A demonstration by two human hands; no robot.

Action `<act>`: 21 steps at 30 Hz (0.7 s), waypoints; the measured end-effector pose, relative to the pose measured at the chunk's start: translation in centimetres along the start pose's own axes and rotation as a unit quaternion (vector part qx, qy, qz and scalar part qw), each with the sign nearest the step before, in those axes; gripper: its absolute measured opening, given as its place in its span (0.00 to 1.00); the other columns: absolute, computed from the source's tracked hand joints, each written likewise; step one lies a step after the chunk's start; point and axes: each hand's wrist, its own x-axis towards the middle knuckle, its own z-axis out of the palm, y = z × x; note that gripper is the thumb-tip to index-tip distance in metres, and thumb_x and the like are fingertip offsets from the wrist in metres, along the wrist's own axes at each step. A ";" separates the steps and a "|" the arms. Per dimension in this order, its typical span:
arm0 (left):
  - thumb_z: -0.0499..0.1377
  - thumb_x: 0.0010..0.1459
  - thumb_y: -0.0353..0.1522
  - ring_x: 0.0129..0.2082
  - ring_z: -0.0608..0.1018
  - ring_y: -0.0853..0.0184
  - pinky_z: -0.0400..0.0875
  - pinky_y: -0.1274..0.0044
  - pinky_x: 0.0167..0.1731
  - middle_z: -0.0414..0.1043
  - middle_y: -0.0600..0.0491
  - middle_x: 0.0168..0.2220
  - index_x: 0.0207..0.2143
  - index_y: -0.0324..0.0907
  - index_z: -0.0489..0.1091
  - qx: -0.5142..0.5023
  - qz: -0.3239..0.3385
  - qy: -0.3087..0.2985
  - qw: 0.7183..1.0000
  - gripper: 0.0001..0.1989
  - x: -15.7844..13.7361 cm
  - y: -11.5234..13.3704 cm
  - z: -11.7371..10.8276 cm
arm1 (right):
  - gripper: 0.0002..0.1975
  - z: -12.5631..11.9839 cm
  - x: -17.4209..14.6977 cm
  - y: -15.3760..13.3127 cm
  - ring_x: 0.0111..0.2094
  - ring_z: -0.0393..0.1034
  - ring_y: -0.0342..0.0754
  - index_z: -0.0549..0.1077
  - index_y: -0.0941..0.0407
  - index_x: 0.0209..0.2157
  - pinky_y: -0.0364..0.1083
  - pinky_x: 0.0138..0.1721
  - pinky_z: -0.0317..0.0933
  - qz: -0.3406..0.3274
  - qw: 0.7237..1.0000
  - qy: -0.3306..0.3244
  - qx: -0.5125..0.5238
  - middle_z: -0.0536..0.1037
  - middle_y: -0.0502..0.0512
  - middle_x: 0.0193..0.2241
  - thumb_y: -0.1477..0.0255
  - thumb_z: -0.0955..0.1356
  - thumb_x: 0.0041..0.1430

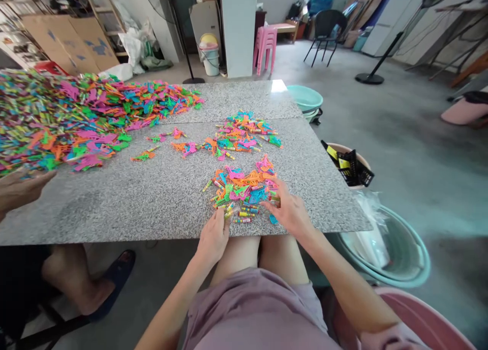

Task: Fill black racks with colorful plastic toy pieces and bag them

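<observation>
A small pile of colourful plastic toy pieces (244, 182) in orange, pink, green and blue lies near the table's front edge. Several short striped tubes (244, 220) lie at its near side. My left hand (214, 235) is at the pile's near left corner, fingers drawn together beside a yellow tube (229, 214); what is between the fingertips is too small to make out. On the pile's right side rests my right hand (290, 210), its thumb and forefinger spread apart against the pieces. A blue piece (273, 219) lies just below that hand.
A second pile (244, 134) lies farther back on the speckled table (160, 197). A large heap (76, 116) covers the left side, with another person's hand (25, 187) beside it. Right of the table stand a green basin (419, 253), a pink tub (423, 314) and a container with black baskets (353, 169).
</observation>
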 end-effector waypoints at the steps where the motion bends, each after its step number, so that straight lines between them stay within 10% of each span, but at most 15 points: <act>1: 0.47 0.66 0.31 0.34 0.77 0.60 0.69 0.73 0.32 0.73 0.47 0.35 0.42 0.41 0.63 -0.006 0.006 -0.022 1.000 0.07 0.3 0.6 -0.3 | 0.23 -0.2 0.3 -0.2 0.28 0.72 0.48 0.61 0.56 0.59 0.45 0.31 0.64 -0.007 1.000 0.008 -0.001 0.76 0.51 0.29 0.65 0.65 0.64; 6: 0.48 0.62 0.27 0.34 0.78 0.60 0.69 0.72 0.34 0.75 0.46 0.34 0.38 0.41 0.66 -0.043 0.012 -0.127 0.991 0.08 -0.3 3.9 -0.4 | 0.22 2.0 -2.5 -2.3 0.41 0.68 0.52 0.63 0.58 0.59 0.49 0.41 0.65 -0.224 0.970 -0.056 -0.078 0.73 0.59 0.40 0.76 0.64 0.63; 9: 0.49 0.61 0.28 0.40 0.78 0.60 0.71 0.72 0.42 0.76 0.44 0.41 0.42 0.40 0.67 -0.125 0.002 -0.208 0.970 0.09 -0.9 5.0 -0.3 | 0.12 3.6 -4.3 -2.1 0.38 0.66 0.51 0.70 0.59 0.45 0.48 0.37 0.63 -0.229 0.961 -0.083 -0.132 0.71 0.58 0.36 0.82 0.62 0.61; 12: 0.52 0.62 0.31 0.36 0.79 0.64 0.72 0.75 0.38 0.77 0.50 0.37 0.48 0.42 0.66 -0.201 -0.009 -0.237 0.950 0.12 -0.7 4.4 -0.5 | 0.06 4.0 -5.4 -0.5 0.37 0.67 0.50 0.68 0.56 0.34 0.47 0.37 0.63 -0.157 0.980 -0.101 -0.072 0.70 0.57 0.35 0.79 0.63 0.63; 15: 0.57 0.59 0.34 0.35 0.78 0.63 0.72 0.72 0.37 0.75 0.52 0.36 0.49 0.44 0.66 -0.134 -0.038 -0.112 0.984 0.14 0.3 2.5 -0.2 | 0.06 3.7 -6.4 1.2 0.35 0.69 0.48 0.66 0.55 0.34 0.46 0.36 0.65 -0.016 0.984 -0.097 0.146 0.72 0.55 0.35 0.69 0.63 0.66; 21: 0.56 0.59 0.32 0.34 0.76 0.62 0.72 0.70 0.36 0.71 0.51 0.32 0.31 0.43 0.66 -0.088 -0.041 -0.024 0.995 0.04 0.3 1.8 2.6 | 0.18 4.6 -6.9 0.6 0.22 0.67 0.44 0.65 0.55 0.43 0.43 0.22 0.62 0.232 0.837 -0.048 0.493 0.75 0.49 0.26 0.55 0.66 0.60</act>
